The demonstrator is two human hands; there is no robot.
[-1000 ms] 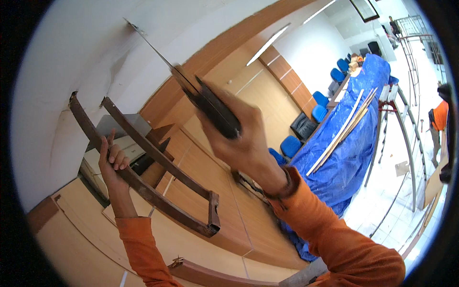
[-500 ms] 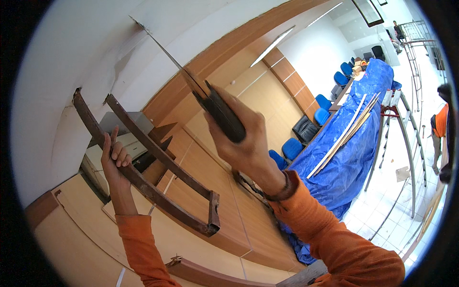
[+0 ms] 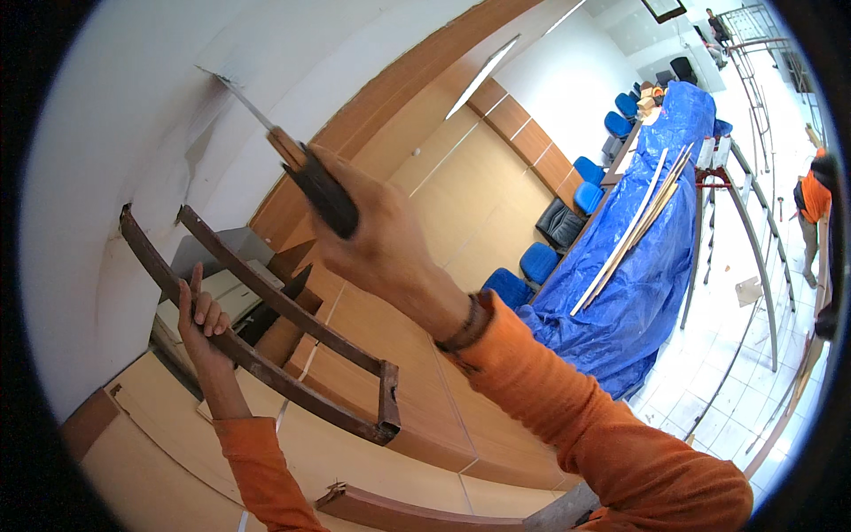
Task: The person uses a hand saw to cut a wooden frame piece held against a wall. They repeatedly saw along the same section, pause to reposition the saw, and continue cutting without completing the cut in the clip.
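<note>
At the left of my remote view, a white painted wall [image 3: 97,222] bears a brown, scuffed rectangular metal frame [image 3: 284,379]: two parallel bars project from near the wall's lower edge and join at a short crosspiece. I see the left hand [image 3: 209,335] on the bar farther left, fingers curled around it, one finger raised. Higher on the wall, inward from its brown wooden edge trim [image 3: 399,93], the tip of a thin-bladed grey metal tool with a black handle [image 3: 324,197] meets the surface; how deep, I cannot tell. The right hand [image 3: 381,235] grasps this tool, fingers clenched about the handle. Farther right I note blue chairs [image 3: 538,263] and a black padded chair [image 3: 560,223], then a crumpled blue plastic sheet [image 3: 620,341] carrying slender pale wooden strips [image 3: 631,235]. Beyond the sheet's right edge stands a metal stepladder with a red bracket [image 3: 714,183]; at far right, a person in orange [image 3: 812,199].
</note>
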